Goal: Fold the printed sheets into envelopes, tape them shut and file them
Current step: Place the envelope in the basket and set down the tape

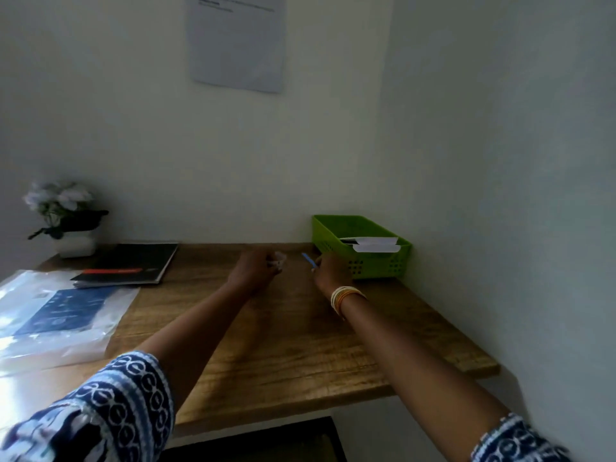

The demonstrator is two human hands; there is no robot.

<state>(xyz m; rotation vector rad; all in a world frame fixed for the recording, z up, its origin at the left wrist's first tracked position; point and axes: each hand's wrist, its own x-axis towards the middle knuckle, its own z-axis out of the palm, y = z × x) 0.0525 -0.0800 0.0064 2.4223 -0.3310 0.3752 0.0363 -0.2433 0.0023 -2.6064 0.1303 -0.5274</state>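
**Both hands at the far table edge, taping stage likely in hand**

Nearest, two patterned blue-and-white sleeves (110,408) reach out over the brown wood-grain table (300,355). To the left lie clear plastic sleeves over a blue printed sheet (60,311), well apart from the hands.

Further out, the left hand (255,268) is curled around a small pale item (278,258), too blurred to identify. The right hand (331,271) pinches a thin blue strip or tool (308,260), its long axis slanting up and to the left.

Farthest, the green perforated plastic basket (363,245) sits in the corner, touching the right hand's knuckles. Two folded white envelopes (375,244) lie inside, long axes running left to right.

Risk, in my judgement: no unfolded sheet lies near the hands, and a careless right-hand movement could nudge the basket.
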